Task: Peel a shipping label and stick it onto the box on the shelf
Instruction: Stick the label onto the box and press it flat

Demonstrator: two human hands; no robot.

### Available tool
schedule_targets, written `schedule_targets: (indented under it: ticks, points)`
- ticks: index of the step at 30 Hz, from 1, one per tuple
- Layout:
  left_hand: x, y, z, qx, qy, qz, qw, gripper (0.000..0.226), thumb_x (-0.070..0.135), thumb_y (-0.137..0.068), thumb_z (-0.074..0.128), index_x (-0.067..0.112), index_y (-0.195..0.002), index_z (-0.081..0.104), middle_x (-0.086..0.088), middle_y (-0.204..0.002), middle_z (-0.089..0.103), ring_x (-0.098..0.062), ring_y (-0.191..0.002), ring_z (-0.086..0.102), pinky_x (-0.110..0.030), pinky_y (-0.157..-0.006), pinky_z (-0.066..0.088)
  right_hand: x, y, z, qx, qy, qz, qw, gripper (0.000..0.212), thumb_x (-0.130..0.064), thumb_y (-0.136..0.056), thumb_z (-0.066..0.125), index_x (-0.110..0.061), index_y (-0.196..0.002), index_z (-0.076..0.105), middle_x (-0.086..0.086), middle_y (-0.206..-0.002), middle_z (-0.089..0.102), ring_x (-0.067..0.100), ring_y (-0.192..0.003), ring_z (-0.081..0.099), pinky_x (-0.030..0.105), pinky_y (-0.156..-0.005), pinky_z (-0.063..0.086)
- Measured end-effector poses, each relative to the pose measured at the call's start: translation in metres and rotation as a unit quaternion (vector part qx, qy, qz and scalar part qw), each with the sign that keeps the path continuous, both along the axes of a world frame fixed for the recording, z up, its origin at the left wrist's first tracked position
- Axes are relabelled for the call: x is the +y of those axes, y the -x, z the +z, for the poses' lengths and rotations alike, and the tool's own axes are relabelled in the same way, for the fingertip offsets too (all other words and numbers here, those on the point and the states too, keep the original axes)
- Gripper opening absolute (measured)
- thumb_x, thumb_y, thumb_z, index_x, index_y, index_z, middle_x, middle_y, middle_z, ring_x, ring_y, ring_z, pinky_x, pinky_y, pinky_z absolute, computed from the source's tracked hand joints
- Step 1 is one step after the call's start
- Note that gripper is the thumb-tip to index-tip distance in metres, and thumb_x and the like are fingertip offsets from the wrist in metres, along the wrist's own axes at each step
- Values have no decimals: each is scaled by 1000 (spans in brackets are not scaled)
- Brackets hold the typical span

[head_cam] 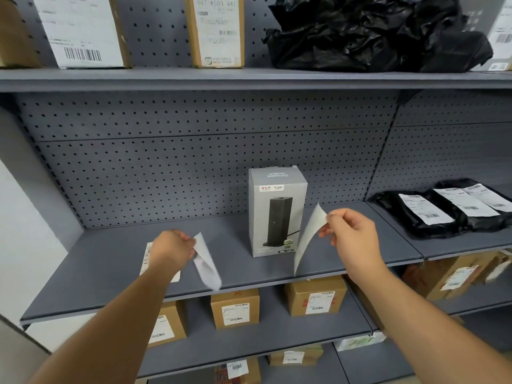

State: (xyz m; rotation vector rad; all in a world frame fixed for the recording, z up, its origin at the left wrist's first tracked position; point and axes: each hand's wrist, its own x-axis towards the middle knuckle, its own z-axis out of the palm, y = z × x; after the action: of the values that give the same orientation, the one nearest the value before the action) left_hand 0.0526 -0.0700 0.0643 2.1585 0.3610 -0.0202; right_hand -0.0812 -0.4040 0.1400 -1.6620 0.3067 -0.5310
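A grey box (277,212) with a picture of a black tower stands upright on the middle grey shelf (110,261). My right hand (349,236) pinches the top corner of a white label (307,236), which hangs curved just right of the box. My left hand (173,249) grips a white backing sheet (206,263) that droops toward the shelf's front edge. Which sheet is sticky I cannot tell. Another printed label sheet (145,256) lies flat on the shelf, partly hidden behind my left wrist.
Black mailer bags with white labels (443,209) lie on the shelf at right. Labelled cardboard boxes (235,307) stand on the shelf below. On the upper shelf sit labelled boxes (216,31) and crumpled black plastic (374,31). A pegboard panel (166,162) backs the shelf.
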Motion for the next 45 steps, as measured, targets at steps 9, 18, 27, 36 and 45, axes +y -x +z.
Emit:
schedule_targets:
  ticks: [9,18,27,36,45]
  points:
    - [-13,-12,-4,-8,-80,-46,996,16,11,-89,58,24,-87,66,-9,-90,79,-29,-87,75,-36,-74,58,20,2,-5,24,10,17,1000,45,-5,-97,58,-28,-62,73,6,-68,77,23,-73,70,33,-69,47]
    - [-21,5,7,-97,-139,-109,980,31,28,-98,65,21,-129,65,-7,-143,52,-23,-79,65,-33,-81,51,39,-7,-5,34,6,25,999,29,-6,-99,59,-16,-76,73,7,-72,79,15,-68,71,27,-65,47]
    - [-87,76,51,-245,-36,-321,914,28,53,-84,75,34,-101,62,15,-102,61,-8,-96,60,-22,-83,50,48,-12,-3,28,-7,37,999,27,-5,-96,61,-15,-74,72,8,-70,78,15,-67,72,21,-60,48]
    - [-130,85,52,-230,-83,-293,924,17,32,-89,75,36,-90,59,14,-88,64,-5,-79,61,-16,-68,46,42,-14,0,11,-8,30,999,24,-6,-93,62,-15,-74,73,5,-69,78,25,-73,76,31,-63,49]
    - [-135,80,55,-139,127,-207,960,7,19,-94,75,16,-88,73,3,-85,78,-6,-74,71,-16,-68,54,20,-11,4,-14,-4,37,999,16,-16,-101,62,-20,-89,72,1,-86,76,13,-77,65,28,-72,50]
